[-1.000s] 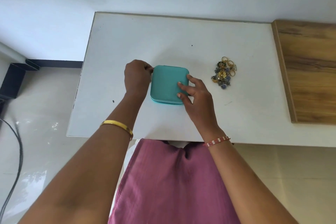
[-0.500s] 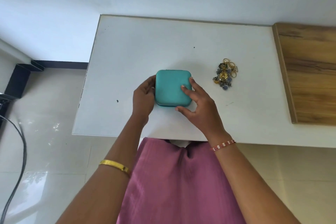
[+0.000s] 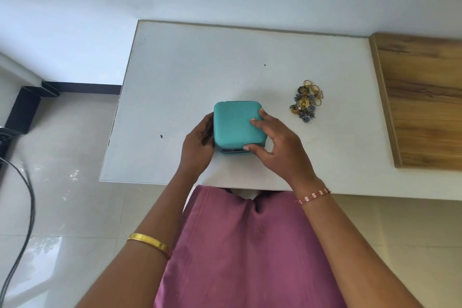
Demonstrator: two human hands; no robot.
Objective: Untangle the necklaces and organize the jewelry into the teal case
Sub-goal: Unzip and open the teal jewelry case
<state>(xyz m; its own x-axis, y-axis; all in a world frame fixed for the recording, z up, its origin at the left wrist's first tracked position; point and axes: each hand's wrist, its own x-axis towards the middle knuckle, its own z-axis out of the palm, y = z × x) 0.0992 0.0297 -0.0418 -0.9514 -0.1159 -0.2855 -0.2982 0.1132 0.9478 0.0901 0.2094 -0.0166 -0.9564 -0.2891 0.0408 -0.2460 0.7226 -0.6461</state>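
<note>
the teal case sits on the white table, nearer the near edge than the far edge and roughly midway between the left edge and the wooden board that lies along the table's right side. the case lies between the person's two hands. the left hand is at the case's left side, its fingers curled against that side wall and gripping it. the right hand comes in from the near right: its fingers lie curved over the right part of the lid, and its thumb presses at the case's near edge, so the hand clamps the lid between fingers and thumb. at that near edge a thin dark gap shows under the lid, beside the thumb. the tangled jewelry, a clump of gold rings and blue-grey flower pieces, rests on the table to the right of the case, apart from both hands and nearer the wooden board. a gold bangle circles the left wrist and a red and white thread bracelet the right.
</note>
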